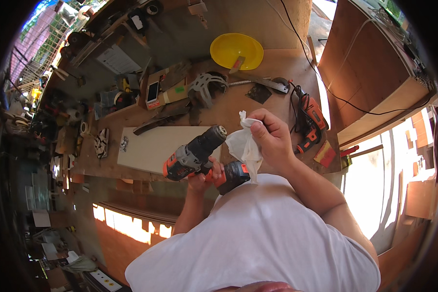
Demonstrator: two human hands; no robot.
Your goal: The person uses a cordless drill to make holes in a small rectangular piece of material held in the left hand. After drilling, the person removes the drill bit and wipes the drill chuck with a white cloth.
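Note:
An orange and black cordless drill (pixel 192 155) is held up in front of my chest, its chuck pointing up and to the right. My left hand (pixel 205 178) is wrapped round its grip, above the black battery (pixel 234 176). My right hand (pixel 273 134) pinches a crumpled white cloth (pixel 246 146), which hangs down beside the drill's chuck and battery. The cloth seems apart from the chuck. Behind the drill a pale flat board (pixel 146 148) lies on the wooden workbench (pixel 219 117).
A yellow hard hat (pixel 237 51) rests at the bench's back. An orange corded power tool (pixel 312 119) lies at right, near a red and yellow packet (pixel 324 153). A grey and black headgear piece (pixel 208 89) and a phone (pixel 153 92) are at left centre. A black cable (pixel 345 101) crosses at right.

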